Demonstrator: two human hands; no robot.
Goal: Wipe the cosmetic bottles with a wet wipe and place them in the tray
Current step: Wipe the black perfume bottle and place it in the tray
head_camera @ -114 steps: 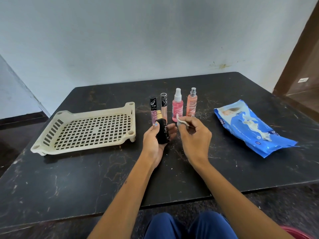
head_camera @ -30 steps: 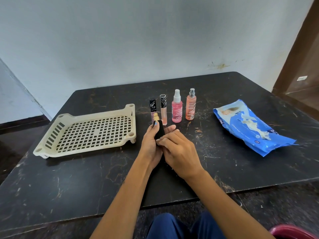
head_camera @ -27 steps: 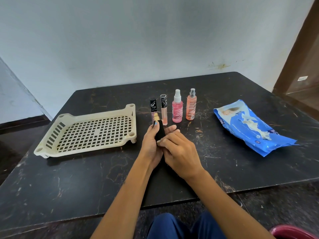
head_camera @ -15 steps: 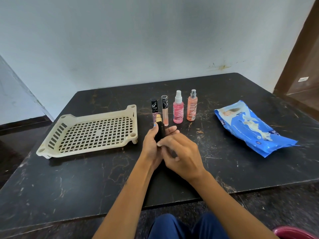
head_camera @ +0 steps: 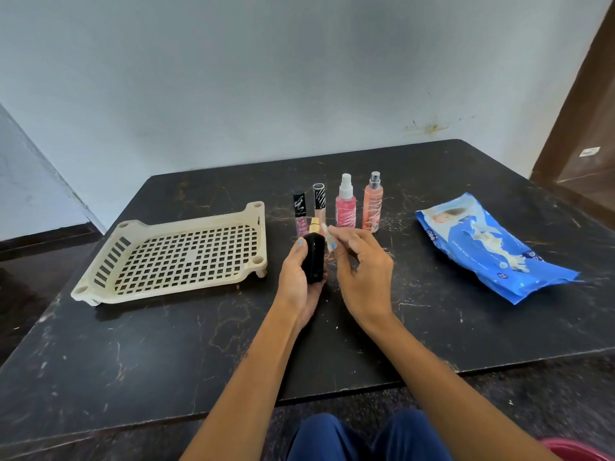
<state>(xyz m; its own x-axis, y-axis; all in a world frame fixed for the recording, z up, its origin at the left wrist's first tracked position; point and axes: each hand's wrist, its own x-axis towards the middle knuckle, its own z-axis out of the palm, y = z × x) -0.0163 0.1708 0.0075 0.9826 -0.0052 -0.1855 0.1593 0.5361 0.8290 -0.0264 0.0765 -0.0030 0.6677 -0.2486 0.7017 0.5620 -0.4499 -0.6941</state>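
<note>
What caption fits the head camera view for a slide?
Left hand holds a black bottle while the right hand pinches a wet wipe beside it; tray waits.

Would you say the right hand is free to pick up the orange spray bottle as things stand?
Probably not yet: the right hand pinches a wipe, though the orange spray bottle stands unobstructed just beyond it.

Bare forearms, no sleeves; light-blue polish on left hand [head_camera: 301, 281] thumbnail; dark-blue trousers, probably.
</note>
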